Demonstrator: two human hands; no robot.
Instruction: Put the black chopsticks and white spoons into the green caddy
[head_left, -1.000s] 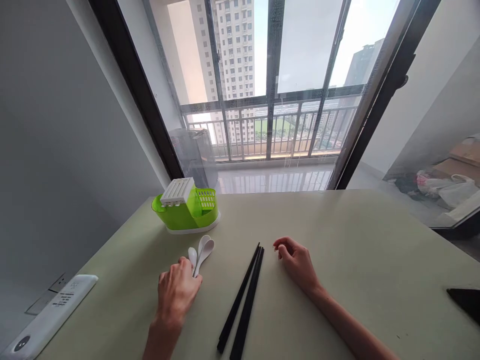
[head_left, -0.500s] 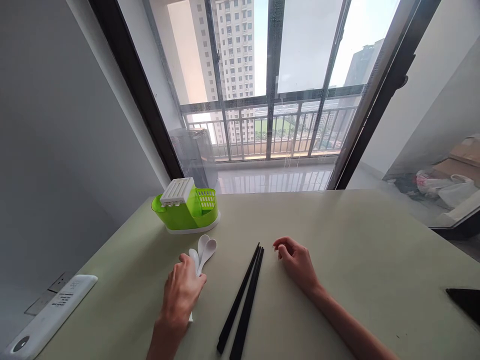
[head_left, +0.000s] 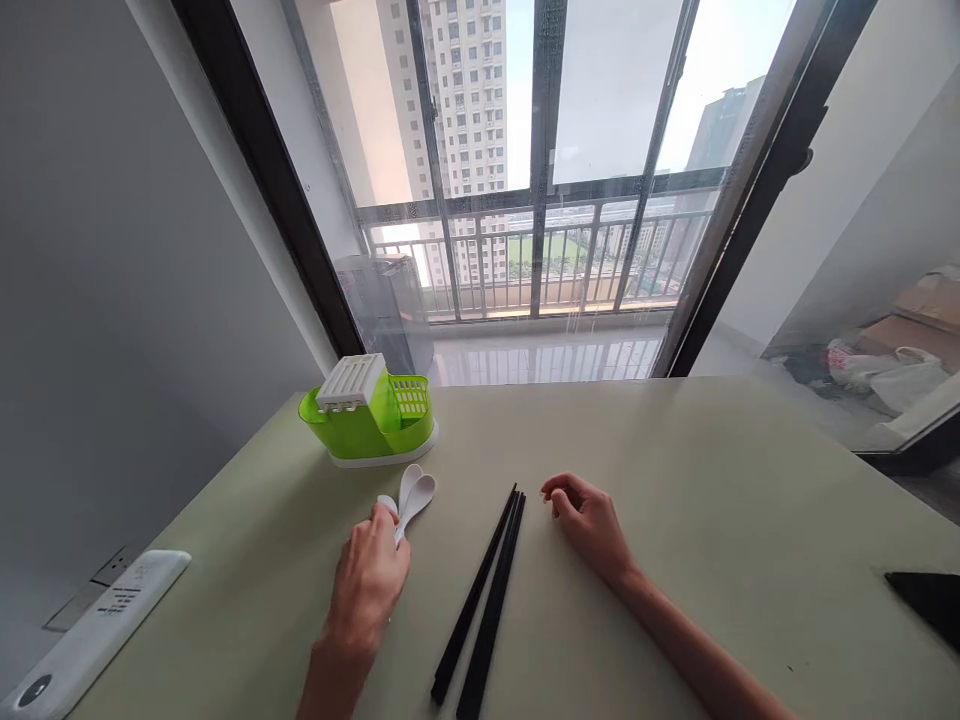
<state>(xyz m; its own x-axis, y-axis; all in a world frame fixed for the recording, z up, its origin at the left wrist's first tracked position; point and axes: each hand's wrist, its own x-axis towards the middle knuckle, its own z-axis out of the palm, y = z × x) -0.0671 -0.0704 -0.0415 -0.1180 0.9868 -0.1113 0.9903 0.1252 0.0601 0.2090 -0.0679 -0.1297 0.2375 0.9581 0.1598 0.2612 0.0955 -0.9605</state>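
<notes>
1. Lower left of centre, your left hand [head_left: 369,572] gripped three white spoons [head_left: 418,496]; securing them seemed the step, calling next for handles kept together.
2. Lower centre, black chopsticks [head_left: 495,602] lay untouched.
3. Lower right of centre, your right hand [head_left: 589,518] rested half-open, empty.

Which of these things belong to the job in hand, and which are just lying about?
Part of the job:
Spoons, in the left hand
Chopsticks, probably: untouched, between the left and right hand
Green caddy, probably: just beyond the spoons

Lying about, it seems:
White device, far left
Black thing, right edge, too cut off to name
Bags, far right
</notes>
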